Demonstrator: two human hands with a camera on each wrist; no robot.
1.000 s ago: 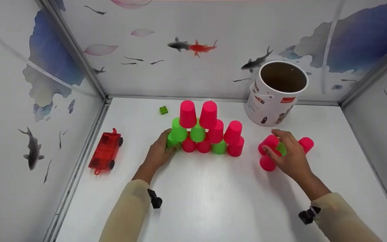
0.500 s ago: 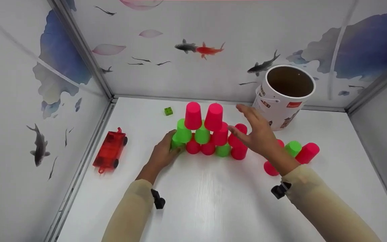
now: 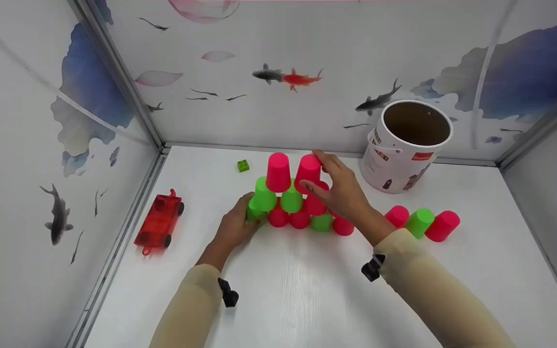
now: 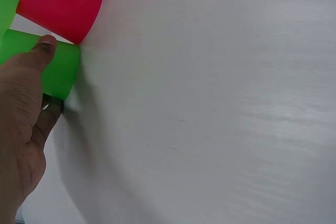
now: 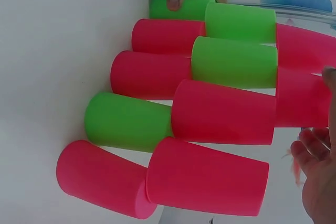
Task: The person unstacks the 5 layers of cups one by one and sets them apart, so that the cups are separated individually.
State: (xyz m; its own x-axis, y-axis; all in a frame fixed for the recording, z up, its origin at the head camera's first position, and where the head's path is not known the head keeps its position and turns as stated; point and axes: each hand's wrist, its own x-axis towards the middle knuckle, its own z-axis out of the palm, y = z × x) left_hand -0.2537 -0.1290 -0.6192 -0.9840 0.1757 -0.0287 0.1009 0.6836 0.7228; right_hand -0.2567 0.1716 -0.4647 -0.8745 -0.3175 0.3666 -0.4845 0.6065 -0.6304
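Observation:
A stepped wall of upside-down pink and green cups stands mid-table in the head view. My left hand (image 3: pixel 235 222) holds the green cup (image 4: pixel 63 69) at the left end of its bottom row, thumb on the near side. Two pink cups make up the top row. Around the right one, a pink cup (image 3: pixel 307 169), is my right hand (image 3: pixel 344 191), thumb in front and fingers on the far right side. That hand hides the pink cup (image 5: pixel 210 177) at the right end of the middle row from the head camera.
Right of the wall stand more cups, among them a green cup (image 3: pixel 419 222) and a pink cup (image 3: pixel 443 225). A white bucket (image 3: pixel 399 164) stands at the back right. Left lie a red toy cart (image 3: pixel 160 222) and a small green block (image 3: pixel 243 166). Walls enclose the table.
My right hand has left the loose cups on the right and moved left to the top-row pink cup. My left hand stays on its green cup. The head view has shifted slightly.

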